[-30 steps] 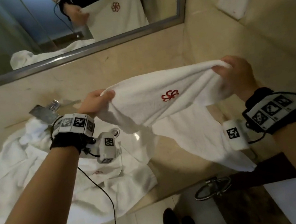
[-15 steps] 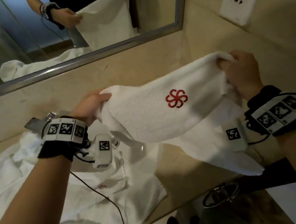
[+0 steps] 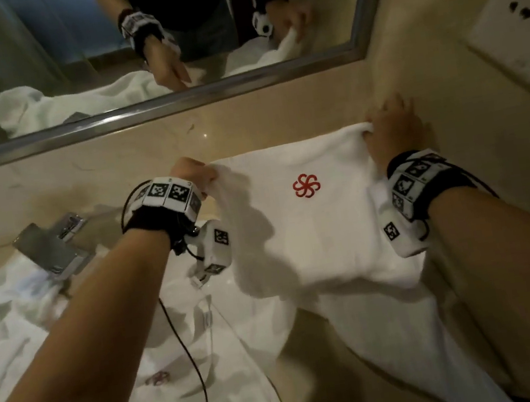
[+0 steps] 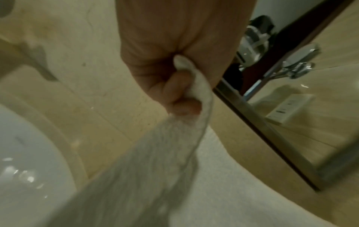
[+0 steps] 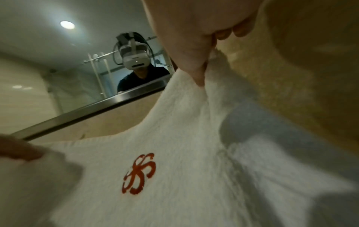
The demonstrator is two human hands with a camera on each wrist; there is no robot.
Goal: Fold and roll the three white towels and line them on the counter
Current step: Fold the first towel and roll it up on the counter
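A white towel point(image 3: 312, 228) with a red flower emblem point(image 3: 305, 185) is folded double and lies flat on the beige counter point(image 3: 149, 170), its lower layer hanging over the front edge. My left hand point(image 3: 196, 175) pinches the far-left corner of the towel point(image 4: 196, 86), and my right hand point(image 3: 389, 123) pinches the far-right corner of the towel point(image 5: 194, 107), close to the side wall. The emblem point(image 5: 139, 173) faces up between the hands. More white towels point(image 3: 70, 333) lie crumpled over the sink on the left.
A chrome faucet point(image 3: 50, 246) stands at the left behind the towel pile. A framed mirror point(image 3: 173, 104) runs along the back wall. A wall outlet plate point(image 3: 514, 39) sits on the right wall. The white basin point(image 4: 23, 161) lies below my left hand.
The towel was held up in the air; both hands have lowered it and moved it toward the back wall, and it now lies spread on the counter.
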